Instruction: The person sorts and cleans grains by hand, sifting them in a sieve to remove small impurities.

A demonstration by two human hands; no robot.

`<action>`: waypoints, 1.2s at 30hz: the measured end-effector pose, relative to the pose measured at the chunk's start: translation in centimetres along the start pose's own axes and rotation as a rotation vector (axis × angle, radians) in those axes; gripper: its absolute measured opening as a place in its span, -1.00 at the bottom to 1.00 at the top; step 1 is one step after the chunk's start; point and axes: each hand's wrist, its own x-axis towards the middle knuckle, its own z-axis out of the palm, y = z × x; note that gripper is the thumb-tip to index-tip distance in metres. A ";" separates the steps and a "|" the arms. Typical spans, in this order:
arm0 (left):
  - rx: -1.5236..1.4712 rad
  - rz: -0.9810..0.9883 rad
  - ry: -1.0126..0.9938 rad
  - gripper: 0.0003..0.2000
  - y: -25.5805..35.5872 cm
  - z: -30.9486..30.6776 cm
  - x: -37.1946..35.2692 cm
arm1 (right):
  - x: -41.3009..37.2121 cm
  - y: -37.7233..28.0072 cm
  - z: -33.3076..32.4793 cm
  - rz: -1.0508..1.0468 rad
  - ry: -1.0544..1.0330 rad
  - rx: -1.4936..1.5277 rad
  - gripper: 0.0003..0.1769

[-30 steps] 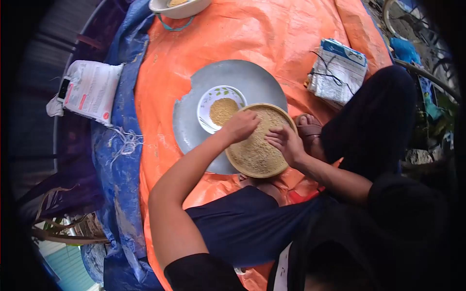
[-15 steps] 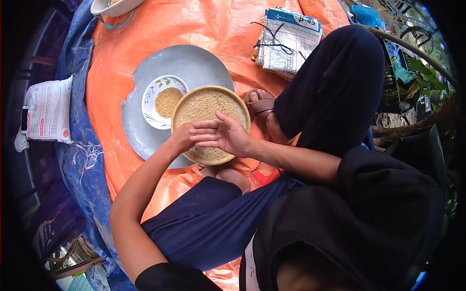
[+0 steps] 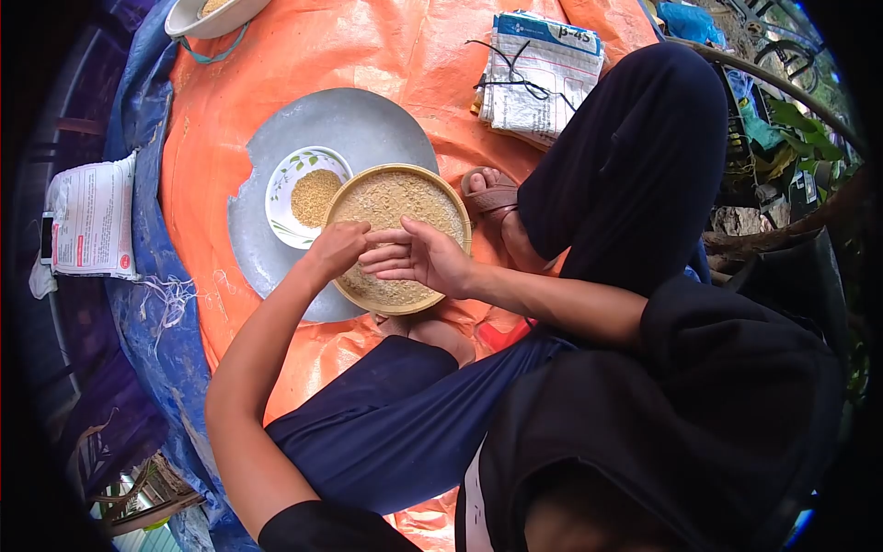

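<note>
Tan grain (image 3: 401,196) lies partly hidden beneath the loosely spread right hand (image 3: 429,259); curled left hand's (image 3: 339,247) grasp unclear.

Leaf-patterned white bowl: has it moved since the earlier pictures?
No: the leaf-patterned white bowl sits in the same place relative to the notched grey disc.

Folded woven sacks (image 3: 556,74), far right: handwritten marking "B-45" (image 3: 574,36) on blue band (image 3: 533,28). White printed sack (image 3: 97,207), left: lettering too small to read.
</note>
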 end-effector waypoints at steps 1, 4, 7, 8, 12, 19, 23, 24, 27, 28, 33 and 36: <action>0.003 0.001 0.003 -0.92 0.0 0.1 0.0 | 0.0 0.0 0.0 -0.011 0.012 -0.017 -0.34; -0.067 0.021 0.041 -0.95 0.7 -0.6 -0.2 | 0.1 0.0 -0.1 -0.048 0.065 -0.051 -0.34; -0.013 0.041 0.138 -0.92 0.9 -0.9 -0.2 | 0.3 0.1 -0.3 -0.087 0.183 -0.061 -0.36; -0.018 0.026 0.155 -0.93 0.9 -1.0 -0.2 | 0.4 0.1 -0.5 -0.090 0.237 -0.068 -0.37; -0.044 0.004 0.261 -0.94 1.3 -2.9 0.0 | 0.8 0.3 -1.6 -0.155 0.520 -0.149 -0.40; -0.148 0.054 0.367 -0.92 2.7 -4.9 1.7 | 1.7 1.0 -3.9 -0.118 0.629 -0.147 -0.42; -0.169 0.149 0.346 -0.85 5.0 -6.2 2.8 | 1.7 0.8 -3.8 -0.148 0.607 -0.064 -0.50; -0.140 0.142 0.338 -0.84 4.6 -5.7 2.9 | 1.7 0.9 -3.6 -0.161 0.595 -0.051 -0.54; -0.042 0.112 0.273 -0.80 1.9 -3.3 2.3 | 1.5 1.4 -3.8 -0.112 0.567 -0.110 -0.68; -0.011 0.105 0.216 -0.79 1.2 -3.0 1.6 | 1.6 1.6 -3.8 -0.104 0.593 -0.074 -0.75; 0.072 0.173 0.050 -0.83 0.8 -0.6 -1.0 | 1.0 2.1 -3.0 -0.005 0.502 -0.179 -0.63; 0.092 0.137 0.038 -0.90 1.0 -0.3 -1.1 | 0.8 2.1 -2.3 0.027 0.512 -0.208 -0.63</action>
